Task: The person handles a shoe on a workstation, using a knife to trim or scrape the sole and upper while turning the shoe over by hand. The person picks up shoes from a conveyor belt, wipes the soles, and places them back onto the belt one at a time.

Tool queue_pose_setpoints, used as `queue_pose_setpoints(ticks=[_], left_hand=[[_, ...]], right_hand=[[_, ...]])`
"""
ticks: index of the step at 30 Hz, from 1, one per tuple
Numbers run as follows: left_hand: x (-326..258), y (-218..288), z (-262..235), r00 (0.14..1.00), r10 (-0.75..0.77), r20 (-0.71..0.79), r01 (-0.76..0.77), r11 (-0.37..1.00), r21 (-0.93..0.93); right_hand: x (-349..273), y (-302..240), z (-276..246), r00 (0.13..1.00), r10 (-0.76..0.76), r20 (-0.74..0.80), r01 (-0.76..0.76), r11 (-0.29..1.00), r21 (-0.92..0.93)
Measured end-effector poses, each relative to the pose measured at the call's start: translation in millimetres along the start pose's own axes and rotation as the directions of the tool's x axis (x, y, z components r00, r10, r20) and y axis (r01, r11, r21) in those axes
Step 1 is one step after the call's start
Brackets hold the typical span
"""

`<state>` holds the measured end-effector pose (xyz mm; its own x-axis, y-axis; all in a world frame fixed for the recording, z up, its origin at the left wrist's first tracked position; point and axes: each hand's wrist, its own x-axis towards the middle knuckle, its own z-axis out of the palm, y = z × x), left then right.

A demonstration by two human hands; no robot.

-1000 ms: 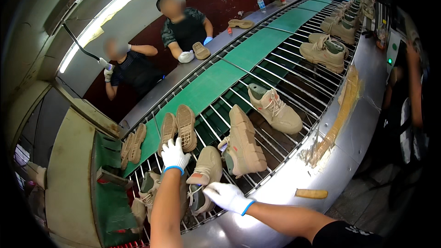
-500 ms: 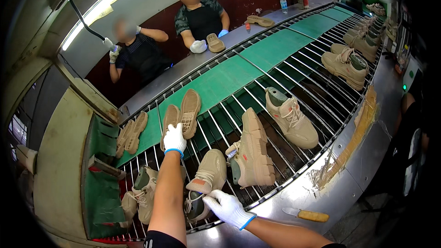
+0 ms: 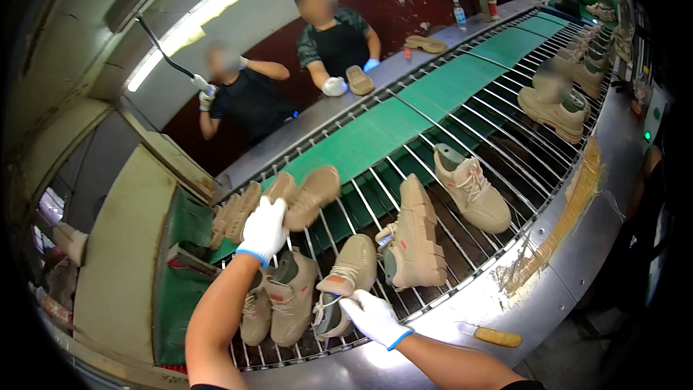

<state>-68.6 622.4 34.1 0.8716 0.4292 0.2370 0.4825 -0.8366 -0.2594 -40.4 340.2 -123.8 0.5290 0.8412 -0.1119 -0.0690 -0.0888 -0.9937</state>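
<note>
My left hand (image 3: 263,231), in a white glove with a blue cuff, is closed on the near ends of a pair of tan shoe soles (image 3: 314,195), which are slightly blurred and tilted. My right hand (image 3: 377,318), gloved the same way, pinches the opening of a beige lace-up shoe (image 3: 356,258) by its tongue; the fingertips are partly hidden. That shoe rests on another beige shoe (image 3: 333,318) with a grey-green form inside. Left of it, under my left wrist, stands a laced shoe (image 3: 290,296). To the right, another shoe (image 3: 419,235) lies on its side.
The metal-rod conveyor (image 3: 346,213) curves away to the far right, carrying a green mat (image 3: 404,119) and more shoes (image 3: 473,188). A wooden-handled knife (image 3: 498,336) lies on the steel edge. Two people sit across; one's gloved hand (image 3: 334,87) is beside a sole (image 3: 359,80).
My left hand has shifted slightly left and down, and the soles it holds have tipped over from upright. My right hand stays at the shoe. The view has turned a little.
</note>
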Motion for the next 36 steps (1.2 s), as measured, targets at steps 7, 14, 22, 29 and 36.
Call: queue_pose_setpoints(ticks=[7, 14, 22, 29, 36], left_hand=[[-217, 3, -109, 0.996, -0.076, -0.036, 0.076, 0.997, -0.012], [-503, 86, -101, 0.852, -0.523, -0.019, 0.523, 0.852, -0.011], [-517, 170, -55, 0.961, -0.262, -0.087, 0.229, 0.933, -0.278], [-520, 249, -75, 0.904, -0.391, -0.172, 0.282, 0.848, -0.448], [-497, 270, -36, 0.650, -0.631, -0.422, 0.245, 0.701, -0.670]], right_hand=[[4, 5, 0, 0.997, -0.047, -0.058, 0.039, 0.991, -0.129], [-5, 16, 7, 0.958, -0.247, -0.144, 0.211, 0.950, -0.228], [-9, 47, -87, 0.744, -0.648, -0.159, 0.472, 0.679, -0.562], [-102, 5, -97, 0.831, -0.554, 0.047, 0.483, 0.678, -0.553], [-48, 68, -129, 0.852, -0.505, 0.141, 0.511, 0.742, -0.433]])
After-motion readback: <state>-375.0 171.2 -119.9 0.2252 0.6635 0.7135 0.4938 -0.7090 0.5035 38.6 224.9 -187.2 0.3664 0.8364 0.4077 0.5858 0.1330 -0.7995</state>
